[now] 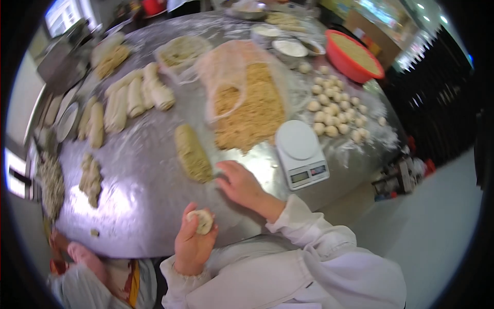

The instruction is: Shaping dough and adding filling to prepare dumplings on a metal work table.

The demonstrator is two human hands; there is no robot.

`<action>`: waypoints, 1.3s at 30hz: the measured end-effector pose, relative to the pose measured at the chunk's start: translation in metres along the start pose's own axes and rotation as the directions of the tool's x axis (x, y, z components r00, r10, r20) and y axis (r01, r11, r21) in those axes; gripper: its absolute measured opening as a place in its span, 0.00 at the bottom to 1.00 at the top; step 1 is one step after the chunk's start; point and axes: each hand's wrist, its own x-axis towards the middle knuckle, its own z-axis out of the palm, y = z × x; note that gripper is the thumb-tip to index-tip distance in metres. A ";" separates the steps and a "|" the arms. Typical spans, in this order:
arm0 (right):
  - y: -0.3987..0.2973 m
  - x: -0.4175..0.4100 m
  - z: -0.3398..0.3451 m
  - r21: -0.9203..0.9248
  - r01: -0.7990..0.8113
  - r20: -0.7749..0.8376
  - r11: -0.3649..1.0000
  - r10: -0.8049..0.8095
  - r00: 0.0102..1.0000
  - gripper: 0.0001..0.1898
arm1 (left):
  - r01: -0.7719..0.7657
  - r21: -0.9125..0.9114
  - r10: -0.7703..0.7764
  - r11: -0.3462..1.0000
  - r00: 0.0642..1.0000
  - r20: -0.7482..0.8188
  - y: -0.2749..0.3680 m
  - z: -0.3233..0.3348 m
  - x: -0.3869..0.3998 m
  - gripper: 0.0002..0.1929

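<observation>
My left hand [195, 245] holds a small flattened round of pale dough [203, 223] with the thumb pressed on it, above the table's near edge. My right hand [243, 187] is over the metal table, its fingers apart and no object visible in them. Those fingertips are close to the near end of a greenish-yellow log of filling [192, 154]; contact cannot be made out. Beyond that hand, a heap of tan crumbly mixture [251, 112] spills from a clear plastic bag [225, 61]. A white digital kitchen scale [297, 141] stands to the right.
Many small dough balls [334, 110] lie at the right beside a red basin [355, 58] of yellowish filling. Thick dough rolls [135, 96] lie at the back left, near a bag-lined tub [181, 52]. Another person's arm [87, 258] is at the lower left, by a dough scrap [90, 179].
</observation>
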 end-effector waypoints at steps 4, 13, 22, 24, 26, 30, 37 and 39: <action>-0.011 0.009 0.009 -0.038 -0.016 -0.007 0.999 0.016 1.000 0.25 | 0.120 -0.105 -0.117 0.987 0.993 0.031 0.001 -0.010 0.002 0.19; -0.010 0.032 0.045 -0.113 0.064 0.039 0.992 -0.060 0.997 0.27 | 0.121 0.004 -0.121 0.993 0.992 -0.027 0.001 0.003 -0.004 0.15; 0.001 0.014 0.041 -0.105 -0.103 0.083 0.989 0.112 0.990 0.12 | 0.160 0.040 -0.159 0.986 0.986 -0.042 -0.003 0.003 0.002 0.16; -0.002 0.014 0.027 0.133 -0.391 0.286 0.911 0.343 0.895 0.12 | 0.141 0.062 -0.137 0.988 0.988 -0.065 -0.004 0.001 0.003 0.16; -0.013 0.016 0.009 0.194 -0.439 0.329 0.877 0.363 0.872 0.12 | 0.042 0.200 -0.015 0.979 0.991 -0.134 -0.005 -0.003 0.010 0.16; -0.050 0.018 -0.019 0.658 -0.740 0.638 0.141 0.416 0.648 0.12 | -0.042 0.210 0.073 0.977 0.987 -0.141 -0.004 -0.011 0.027 0.16; -0.074 -0.007 -0.006 0.440 -0.240 0.233 0.865 0.149 0.961 0.11 | -0.093 0.095 0.100 0.991 0.993 -0.068 -0.009 0.005 0.038 0.17; -0.070 -0.007 -0.001 0.309 -0.064 0.133 0.949 0.024 0.991 0.09 | -0.085 0.146 0.096 0.986 0.993 -0.071 -0.009 0.008 0.037 0.17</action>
